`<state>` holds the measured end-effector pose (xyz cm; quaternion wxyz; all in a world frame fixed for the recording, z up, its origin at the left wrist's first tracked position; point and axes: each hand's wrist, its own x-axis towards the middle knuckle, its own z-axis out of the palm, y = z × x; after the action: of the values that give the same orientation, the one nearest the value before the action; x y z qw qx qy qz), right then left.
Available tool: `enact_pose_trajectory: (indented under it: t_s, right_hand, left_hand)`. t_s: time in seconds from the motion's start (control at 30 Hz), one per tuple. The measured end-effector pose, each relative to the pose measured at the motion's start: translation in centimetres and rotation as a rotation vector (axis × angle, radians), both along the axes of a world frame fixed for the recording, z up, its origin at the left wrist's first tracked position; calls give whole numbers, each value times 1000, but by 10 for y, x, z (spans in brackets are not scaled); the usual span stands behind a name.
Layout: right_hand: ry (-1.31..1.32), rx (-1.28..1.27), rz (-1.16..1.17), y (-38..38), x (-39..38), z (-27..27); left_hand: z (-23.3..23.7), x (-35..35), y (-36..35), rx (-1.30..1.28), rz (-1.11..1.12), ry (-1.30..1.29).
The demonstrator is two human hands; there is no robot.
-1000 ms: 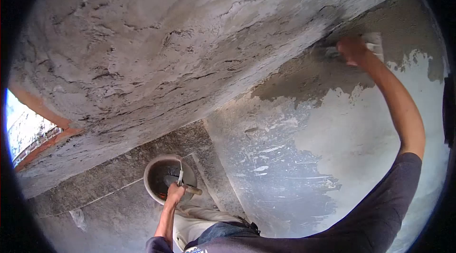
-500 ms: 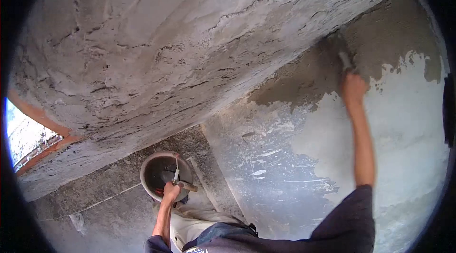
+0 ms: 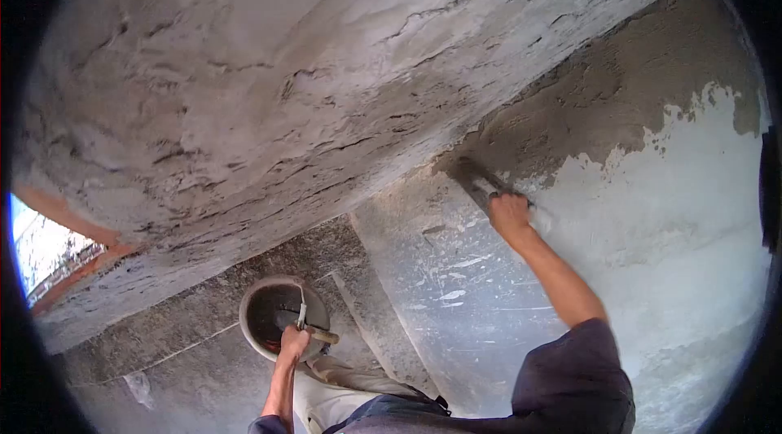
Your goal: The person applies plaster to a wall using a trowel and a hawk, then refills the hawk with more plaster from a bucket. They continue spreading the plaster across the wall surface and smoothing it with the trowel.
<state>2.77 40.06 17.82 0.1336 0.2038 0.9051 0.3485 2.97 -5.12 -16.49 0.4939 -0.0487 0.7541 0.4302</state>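
My right hand (image 3: 511, 214) is wrapped round the handle of a plastering trowel (image 3: 474, 180). Its long blade lies against the surface, at the lower left end of the wet grey plaster (image 3: 586, 116). Down on the left, my left hand (image 3: 295, 342) is closed at the near rim of a round bucket (image 3: 251, 294), gripping a white-handled tool (image 3: 302, 312) that has a thin bent neck. Beside those fingers a wooden handle (image 3: 324, 336) sticks out over the rim. Dark material shows inside the bucket.
A rough, cracked plastered wall (image 3: 309, 84) runs diagonally across the upper left. Pale smooth surface (image 3: 652, 214) lies below the wet plaster, with a scratched bluish patch (image 3: 456, 295) further left. At the far left is an opening (image 3: 49, 247) edged in orange.
My right hand has swept the plastering trowel down and left along the wet plaster, from near the upper corner to its lower left end. My left hand stays at the bucket.
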Motion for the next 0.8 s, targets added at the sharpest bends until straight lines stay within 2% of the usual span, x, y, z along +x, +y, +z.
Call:
enact_pose_trajectory:
  t_s: [0.03, 0.07, 0.13, 0.2, 0.27, 0.37, 0.47, 0.53, 0.6, 0.63, 0.73, 0.8]
  right_hand:
    - [-175, 10, 116, -5, 3, 3]
    - [-174, 75, 295, -2, -1, 11]
    - [-326, 116, 439, 21, -30, 33]
    - [-532, 115, 232, 27, -70, 79]
    - [-465, 211, 337, 67, -88, 118]
    - [-513, 282, 236, 22, -111, 198]
    - [-560, 432, 161, 12, -112, 275]
    - [-441, 480, 61, 15, -106, 328]
    - [-277, 593, 205, 6, -88, 375]
    - [-268, 604, 202, -10, -86, 392]
    - [-106, 638, 138, -36, -60, 429]
    - [168, 557, 197, -24, -27, 450]
  left_hand:
    - [-7, 5, -3, 5, 8, -13]
    - [-14, 11, -5, -12, 12, 40]
    - [-4, 13, -8, 7, 32, 11]
    - [-2, 16, -6, 30, 59, -14]
    - [-5, 21, -9, 1, 80, -1]
    - [40, 16, -11, 51, 114, 43]
    - [24, 18, -4, 93, 127, -10]
    - [30, 15, 4, 88, 112, 14]
    - [35, 11, 8, 79, 100, 46]
    - [33, 8, 13, 85, 72, 28]
    - [34, 0, 19, 96, 54, 7]
    - [30, -5, 19, 103, 56, -51]
